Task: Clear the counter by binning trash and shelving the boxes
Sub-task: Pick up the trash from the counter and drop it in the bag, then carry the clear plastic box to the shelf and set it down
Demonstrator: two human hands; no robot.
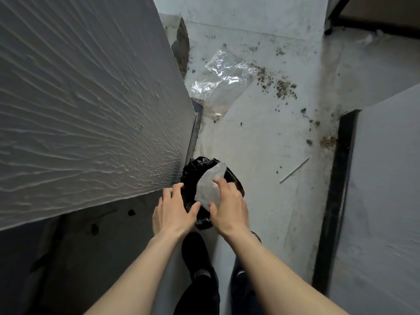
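Right fingers (222, 181) curled round translucent wrapper (208, 189)

Two bare forearms reach forward and down toward a black bag (191, 176). The left hand (173, 209) rests on the bag's left edge, fingers spread, thumb out. The right hand (229, 205), over the bag, pinches a pale wrapper (209, 187) between thumb and fingers.

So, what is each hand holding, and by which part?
Right hand grips a translucent wrapper by its right edge; left hand rests on the black bin bag.
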